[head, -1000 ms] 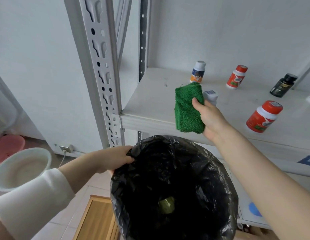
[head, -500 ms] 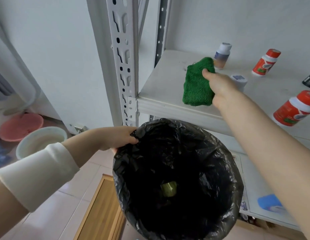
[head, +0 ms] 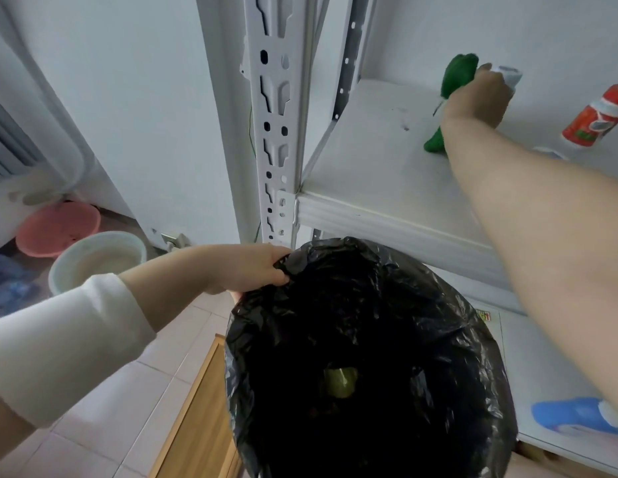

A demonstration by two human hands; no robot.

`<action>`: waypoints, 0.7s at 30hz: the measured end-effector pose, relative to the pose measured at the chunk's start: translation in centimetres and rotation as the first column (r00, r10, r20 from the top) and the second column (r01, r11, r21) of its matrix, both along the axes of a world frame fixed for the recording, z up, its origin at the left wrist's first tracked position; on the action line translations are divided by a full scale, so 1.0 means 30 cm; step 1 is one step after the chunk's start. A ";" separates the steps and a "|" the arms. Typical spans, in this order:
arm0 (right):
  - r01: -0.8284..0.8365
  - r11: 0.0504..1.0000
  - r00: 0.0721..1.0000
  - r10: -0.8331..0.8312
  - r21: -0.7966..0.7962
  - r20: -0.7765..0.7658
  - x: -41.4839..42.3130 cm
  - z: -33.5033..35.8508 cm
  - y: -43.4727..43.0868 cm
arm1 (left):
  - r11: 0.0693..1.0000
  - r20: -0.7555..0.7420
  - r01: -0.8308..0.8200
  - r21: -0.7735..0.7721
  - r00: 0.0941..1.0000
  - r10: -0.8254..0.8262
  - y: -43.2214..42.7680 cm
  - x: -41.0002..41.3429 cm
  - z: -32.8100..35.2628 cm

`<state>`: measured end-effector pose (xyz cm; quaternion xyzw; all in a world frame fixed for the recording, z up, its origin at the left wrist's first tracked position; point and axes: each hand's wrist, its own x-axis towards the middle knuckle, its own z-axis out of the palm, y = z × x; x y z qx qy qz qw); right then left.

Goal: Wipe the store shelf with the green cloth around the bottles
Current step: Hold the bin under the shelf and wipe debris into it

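Observation:
My right hand (head: pixel 476 101) holds the green cloth (head: pixel 455 77) far back on the white shelf (head: pixel 366 160), close to the rear wall. Part of the cloth hangs below my wrist and touches the shelf. A white-capped bottle (head: pixel 509 77) stands just behind my fingers, mostly hidden. A red bottle with a red cap (head: pixel 595 119) stands to the right on the shelf. My left hand (head: pixel 248 267) grips the rim of a bin lined with a black bag (head: pixel 369 357), held below the shelf's front edge.
A perforated white upright (head: pixel 273 115) frames the shelf's left side. On the floor at the left sit a pale bucket (head: pixel 97 257) and a pink basin (head: pixel 59 227). A lower shelf (head: pixel 556 367) carries a blue item (head: pixel 573 414). A wooden box edge (head: pixel 193 408) lies beside the bin.
My right hand has carried the cloth from near the shelf's front edge to the back by the white-capped bottle. The view has shifted left and closer. My left hand keeps its hold on the bag.

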<state>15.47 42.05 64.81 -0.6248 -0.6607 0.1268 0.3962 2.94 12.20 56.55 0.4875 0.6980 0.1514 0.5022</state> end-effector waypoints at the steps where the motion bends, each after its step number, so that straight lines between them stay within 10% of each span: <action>1: 0.007 1.000 1.000 -0.007 -0.008 0.021 -0.017 -0.001 0.024 | 1.000 -0.017 0.017 0.006 1.000 -0.016 0.004 -0.005 -0.001; 7: -0.376 0.876 0.815 0.467 -0.301 0.342 -0.052 -0.082 0.059 | 0.998 -0.061 0.061 0.009 0.996 -0.060 0.023 -0.024 -0.008; 21: -0.574 0.642 0.758 0.652 -0.509 -0.031 0.001 -0.067 -0.123 | 0.999 -0.012 0.040 -0.027 0.999 -0.040 0.019 -0.015 0.013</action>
